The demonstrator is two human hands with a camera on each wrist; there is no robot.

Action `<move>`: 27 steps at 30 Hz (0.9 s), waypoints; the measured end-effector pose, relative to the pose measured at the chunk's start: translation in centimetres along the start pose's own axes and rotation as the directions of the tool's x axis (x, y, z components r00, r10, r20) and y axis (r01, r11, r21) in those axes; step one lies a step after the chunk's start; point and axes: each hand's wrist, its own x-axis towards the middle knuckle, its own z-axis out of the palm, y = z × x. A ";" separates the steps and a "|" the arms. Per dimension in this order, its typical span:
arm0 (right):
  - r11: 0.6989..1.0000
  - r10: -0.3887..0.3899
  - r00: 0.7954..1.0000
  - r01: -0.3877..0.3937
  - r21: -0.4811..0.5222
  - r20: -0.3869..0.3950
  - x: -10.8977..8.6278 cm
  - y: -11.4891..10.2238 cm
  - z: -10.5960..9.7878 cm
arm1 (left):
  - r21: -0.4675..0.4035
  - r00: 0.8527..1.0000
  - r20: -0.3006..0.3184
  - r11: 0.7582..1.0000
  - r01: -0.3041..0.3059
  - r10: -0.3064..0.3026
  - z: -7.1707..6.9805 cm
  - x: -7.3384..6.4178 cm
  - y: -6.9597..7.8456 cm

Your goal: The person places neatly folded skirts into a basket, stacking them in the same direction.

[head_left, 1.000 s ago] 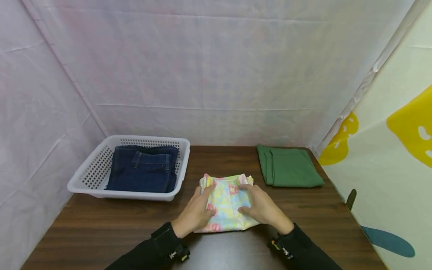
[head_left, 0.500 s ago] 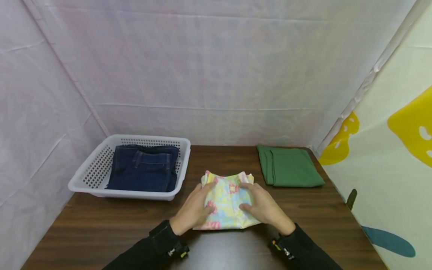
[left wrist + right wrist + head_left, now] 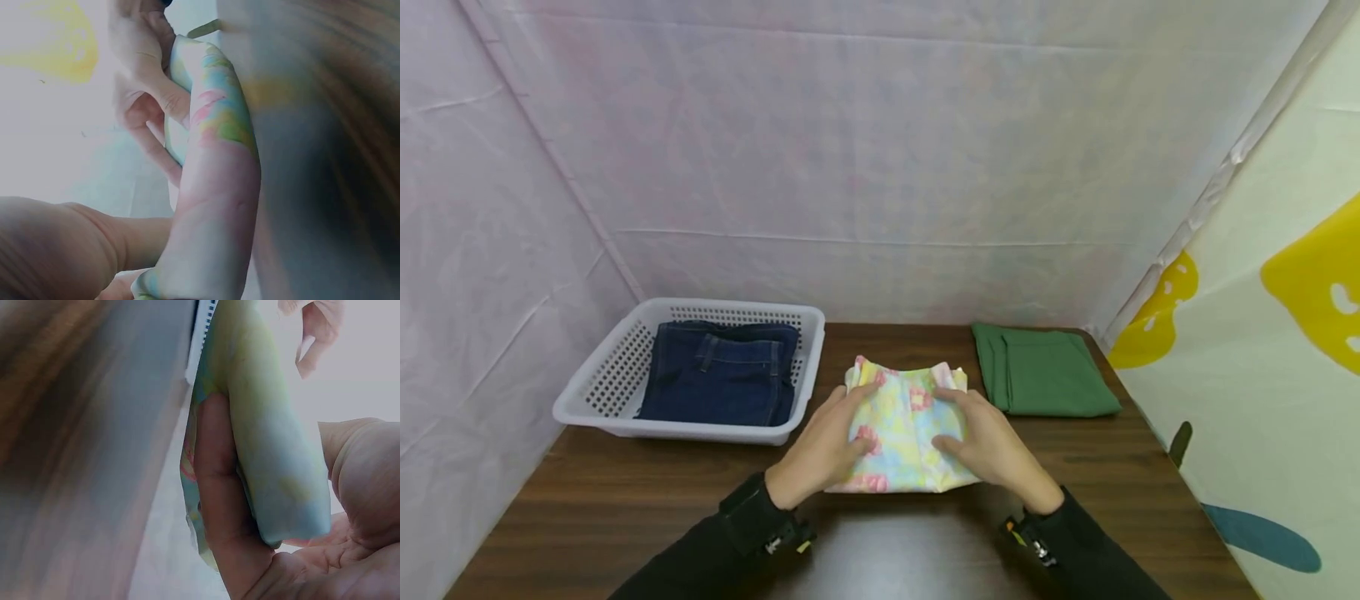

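We saw a folded cloth of pastel yellow, blue and pink floral print point(image 3: 902, 446) held between two bare hands at the middle of a dark brown wood-grain table point(image 3: 625, 517). Left hand point(image 3: 822, 450) gripped its left side, right hand point(image 3: 992, 442) its right, thumbs and forefingers lying on the upper face. From the right wrist we made out one finger on the cloth's table-facing side, so that grasp was firm round the fabric; the bundle appeared raised off the wood. How the left hand's remaining fingers lay beneath, we could not tell. Black sleeves point(image 3: 700, 550) covered both forearms. Left of the cloth we noted a white perforated plastic basket point(image 3: 670, 430), a folded dark-blue denim garment point(image 3: 715, 379) lying inside. Beyond the right hand, near the far right corner, a folded plain green cloth point(image 3: 1052, 371) lay flat on the table, apart from the floral one. Behind, we recorded a creased whitish fabric wall point(image 3: 880, 150); to the right, a pale panel with yellow shapes point(image 3: 1318, 275)
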 end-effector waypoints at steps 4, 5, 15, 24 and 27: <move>0.999 -0.035 0.999 0.035 0.006 -0.021 0.4 -0.3 -0.7 | -0.005 1.000 -0.003 1.000 -0.006 0.006 -1.2 0.5 0.3; 0.999 -0.041 0.999 0.041 0.008 -0.026 0.6 -0.5 -0.8 | -0.008 1.000 -0.001 1.000 -0.005 0.005 -1.4 0.7 0.3; 0.997 -0.081 0.996 0.082 0.015 -0.046 3.1 -2.8 -2.3 | 0.023 1.000 0.025 1.000 0.014 -0.014 -4.9 1.9 -0.1; 0.995 -0.090 0.994 0.092 0.035 -0.059 6.4 -5.9 -2.3 | 0.050 0.998 0.052 0.998 0.034 -0.037 -8.7 2.8 -1.9; 0.994 -0.091 0.994 0.094 0.056 -0.057 7.7 -7.0 -2.0 | 0.062 0.996 0.063 0.996 0.064 -0.068 -10.1 3.0 -2.6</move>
